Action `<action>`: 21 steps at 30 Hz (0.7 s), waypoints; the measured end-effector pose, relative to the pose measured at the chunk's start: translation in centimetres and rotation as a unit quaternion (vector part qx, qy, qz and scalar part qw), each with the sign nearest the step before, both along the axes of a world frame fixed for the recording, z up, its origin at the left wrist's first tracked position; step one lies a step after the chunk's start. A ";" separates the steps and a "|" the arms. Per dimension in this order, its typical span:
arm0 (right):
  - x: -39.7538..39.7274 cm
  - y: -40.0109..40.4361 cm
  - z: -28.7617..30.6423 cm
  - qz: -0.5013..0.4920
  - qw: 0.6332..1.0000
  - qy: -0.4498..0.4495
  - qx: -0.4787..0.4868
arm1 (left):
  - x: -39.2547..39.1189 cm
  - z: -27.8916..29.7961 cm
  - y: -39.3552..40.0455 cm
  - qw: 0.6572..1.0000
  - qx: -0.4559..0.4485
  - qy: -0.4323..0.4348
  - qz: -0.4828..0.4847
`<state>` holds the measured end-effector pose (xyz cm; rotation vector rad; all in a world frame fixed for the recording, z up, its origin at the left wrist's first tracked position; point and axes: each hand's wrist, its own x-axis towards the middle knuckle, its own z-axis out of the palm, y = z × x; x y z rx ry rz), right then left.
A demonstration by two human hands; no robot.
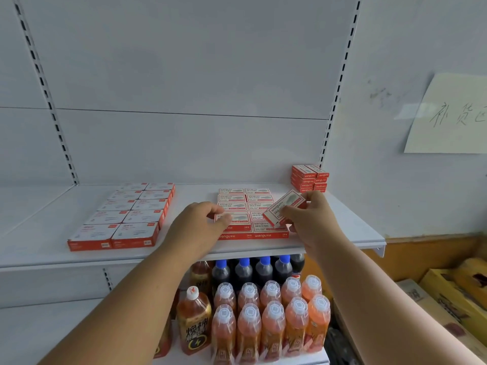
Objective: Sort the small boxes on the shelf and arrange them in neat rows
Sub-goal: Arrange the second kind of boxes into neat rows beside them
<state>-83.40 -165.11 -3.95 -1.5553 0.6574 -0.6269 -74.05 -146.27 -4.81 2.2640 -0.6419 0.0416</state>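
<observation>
light: bright, even | shadows: soft | edges: wide-angle bowing | focus: slightly soft

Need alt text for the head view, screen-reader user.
The right hand holds a tilted staple box above a two-column grid of boxes on a white shelf; the left hand touches the grid. Bottles stand below.

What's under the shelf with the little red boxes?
Under the white metal shelf stand dark cola bottles with blue caps and orange drink bottles. The person's arms hide some bottles.

1 head view, facing shelf (184,248) (near).
</observation>
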 end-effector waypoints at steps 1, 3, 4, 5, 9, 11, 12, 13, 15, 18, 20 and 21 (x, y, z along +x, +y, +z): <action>0.0 0.1 -0.2 -0.004 1.000 0.012 -0.021 | -0.1 0.0 0.0 1.000 0.005 0.001 -0.007; -0.2 0.6 -0.1 -0.005 0.995 0.036 -0.092 | -0.3 -0.1 0.2 1.000 0.018 -0.009 -0.011; -0.3 0.9 -0.1 -0.004 0.990 0.048 -0.133 | -0.4 -0.1 0.3 1.000 0.019 -0.016 -0.012; -0.3 1.0 0.0 -0.004 0.985 0.058 -0.164 | -0.3 -0.2 0.4 1.000 0.020 -0.020 -0.013; -0.4 1.3 -0.1 -0.015 0.980 0.083 -0.182 | -0.3 -0.2 0.6 0.999 0.013 -0.026 -0.024; -0.4 1.4 -0.2 -0.016 0.974 0.110 -0.196 | -0.4 -0.2 0.6 0.999 0.010 -0.029 -0.027; -0.3 1.5 -0.2 -0.013 0.970 0.128 -0.208 | -0.4 -0.3 0.6 0.999 0.008 -0.031 -0.028; -0.3 1.6 -0.1 -0.009 0.966 0.143 -0.216 | -0.4 -0.3 0.6 0.999 0.009 -0.033 -0.028; -0.2 1.6 -0.1 -0.004 0.963 0.155 -0.222 | -0.4 -0.3 0.6 0.999 0.013 -0.039 -0.029; -0.4 1.5 0.0 -0.004 0.972 0.122 -0.199 | -0.6 -0.1 0.5 0.998 0.020 -0.039 -0.034; -0.6 1.4 0.0 -0.005 0.988 0.069 -0.141 | -0.7 0.1 0.3 0.998 0.024 -0.040 -0.035; -0.7 1.3 0.1 -0.005 0.993 0.042 -0.112 | -0.7 0.2 0.1 0.997 0.036 -0.062 -0.031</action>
